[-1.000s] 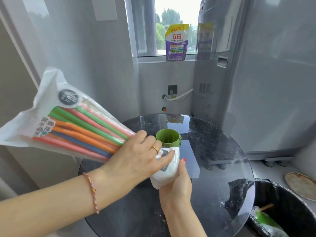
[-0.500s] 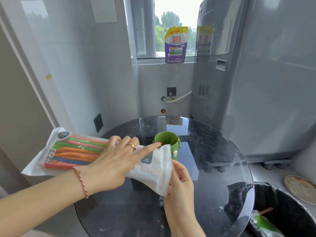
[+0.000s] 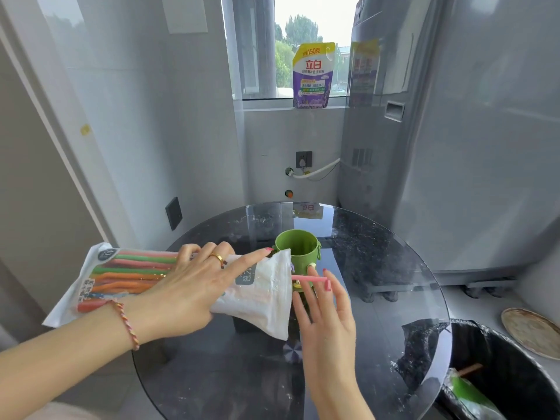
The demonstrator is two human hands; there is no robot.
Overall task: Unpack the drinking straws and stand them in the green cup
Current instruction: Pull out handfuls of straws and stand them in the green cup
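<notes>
My left hand [image 3: 188, 286] grips straw bag [image 3: 169, 283] around middle, held level over glass table [image 3: 378, 298]. My right hand [image 3: 325, 316], fingers pinching pink straw [image 3: 309, 279] poking from bag mouth. Green cup [image 3: 298, 248] at 12 o'clock from straw, upright on table.

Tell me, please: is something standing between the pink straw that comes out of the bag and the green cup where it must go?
Nothing visible blocks it. The pink straw, pinched by the right hand, lies across the front of the green cup, whose mouth is open and empty. The bag, gripped by the left hand, lies beside the cup, its corner at the rim.
</notes>
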